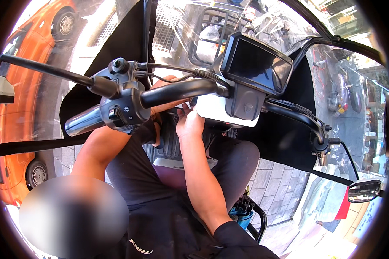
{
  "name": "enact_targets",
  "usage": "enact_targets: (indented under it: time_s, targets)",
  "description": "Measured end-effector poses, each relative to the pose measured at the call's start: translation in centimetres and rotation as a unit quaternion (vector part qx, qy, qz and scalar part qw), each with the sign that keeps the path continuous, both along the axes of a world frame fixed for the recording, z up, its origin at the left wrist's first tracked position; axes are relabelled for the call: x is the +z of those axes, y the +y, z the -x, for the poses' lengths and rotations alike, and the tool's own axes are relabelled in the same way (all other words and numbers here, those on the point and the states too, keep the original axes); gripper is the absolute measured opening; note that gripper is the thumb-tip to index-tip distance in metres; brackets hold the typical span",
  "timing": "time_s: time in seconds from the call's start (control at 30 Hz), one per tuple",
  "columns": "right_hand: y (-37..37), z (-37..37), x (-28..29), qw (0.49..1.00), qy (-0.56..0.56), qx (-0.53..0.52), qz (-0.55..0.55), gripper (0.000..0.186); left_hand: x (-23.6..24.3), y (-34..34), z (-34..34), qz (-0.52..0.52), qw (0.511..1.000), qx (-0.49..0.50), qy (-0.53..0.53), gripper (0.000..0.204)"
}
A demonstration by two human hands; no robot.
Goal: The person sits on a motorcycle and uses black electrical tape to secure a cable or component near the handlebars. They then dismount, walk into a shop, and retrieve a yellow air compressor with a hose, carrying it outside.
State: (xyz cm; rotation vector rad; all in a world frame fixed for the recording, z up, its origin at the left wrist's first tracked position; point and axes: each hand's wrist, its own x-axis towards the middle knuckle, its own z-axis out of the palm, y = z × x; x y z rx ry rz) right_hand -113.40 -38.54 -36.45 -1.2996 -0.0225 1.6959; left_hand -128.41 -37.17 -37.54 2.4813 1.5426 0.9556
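Observation:
Both my arms reach in beneath the handlebar [181,93] of a three-wheeled or scooter-like vehicle. My left hand [167,102] is behind the bar, beside the steering column; the bar and the switch housing [124,105] cover most of it, and its fingers are hidden. My right hand [190,122] is close to it, at the lower left edge of the white front panel [212,113]. Its fingers are curled, and the panel hides part of them. What they hold, if anything, does not show. Above the panel sits a dark display screen [259,64].
A shiny black grip [84,120] and a mirror stalk [47,69] stick out to the left. Cables [203,75] run along the bar. A black rack [207,26] holds a clear bottle ahead. An orange car [26,108] stands left; a mirror [364,191] is at right.

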Motion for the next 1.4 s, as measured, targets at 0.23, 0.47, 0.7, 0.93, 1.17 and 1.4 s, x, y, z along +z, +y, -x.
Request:
enact_targets:
  time_s: [0.23, 0.47, 0.7, 0.93, 1.17, 1.4]
  targets:
    - [-0.6, 0.1, 0.4, 0.997, 0.072, -0.005, -0.002, 0.026, 4.2, -0.5, -0.7, -0.04, 0.999, -0.033, -0.016, 0.029]
    - [1.3, 1.7, -0.8, 0.994, 0.088, -0.036, -0.06, 0.014, 2.1, -0.2, -1.0, -0.066, 0.989, -0.003, -0.134, 0.025]
    - [0.9, 1.0, -0.4, 0.987, 0.131, -0.029, -0.09, 0.02, 1.7, 0.3, 0.0, -0.045, 0.999, 0.006, -0.02, 0.024]
    - [0.1, -1.7, -0.7, 0.987, 0.119, 0.009, -0.106, 0.023, -1.4, 2.6, -0.1, -0.107, 0.993, -0.008, 0.051, 0.026]
    - [-3.2, -4.2, -3.1, 0.996, 0.076, 0.034, 0.016, 0.021, 4.3, 1.6, -1.9, -0.16, 0.975, 0.043, 0.148, 0.034]
    - [-4.8, -5.1, -5.0, 0.996, 0.06, 0.052, 0.042, 0.023, 3.6, 2.7, -1.4, -0.156, 0.985, 0.033, 0.067, 0.034]
